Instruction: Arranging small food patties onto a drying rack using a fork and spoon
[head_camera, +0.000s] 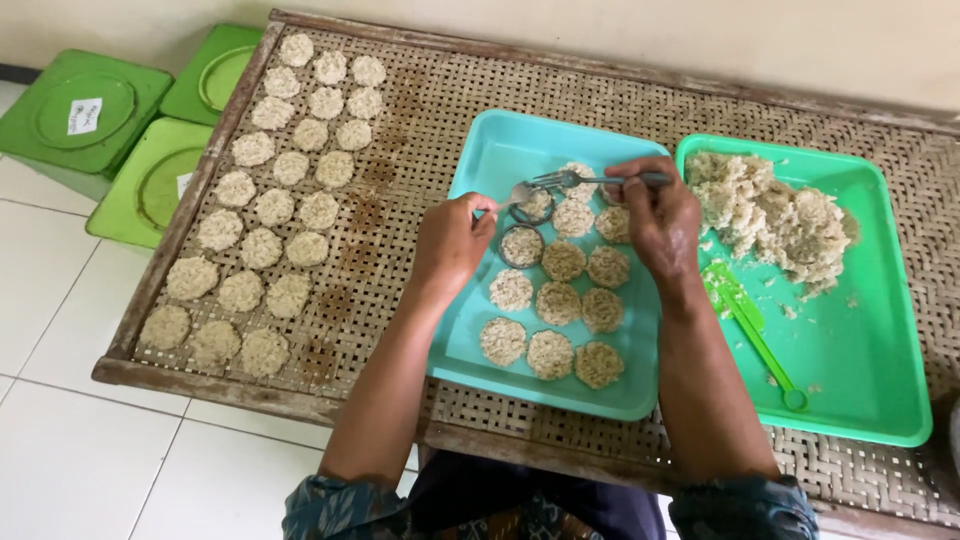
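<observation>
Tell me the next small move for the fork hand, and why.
Probably press the fork down into the ring that the left hand steadies. The right hand holds the tines right over it, and the neighbouring ring already holds a flat round.

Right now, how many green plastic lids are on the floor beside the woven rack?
3, all left of the woven rack: one large lid far left, one lid against the rack's top corner, one lid below them. Others may be out of view.

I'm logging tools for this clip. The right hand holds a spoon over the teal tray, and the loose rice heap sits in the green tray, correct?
Not quite: the head view shows the right hand holding a fork, not a spoon, over the teal tray. The rice heap does sit in the green tray.
</observation>
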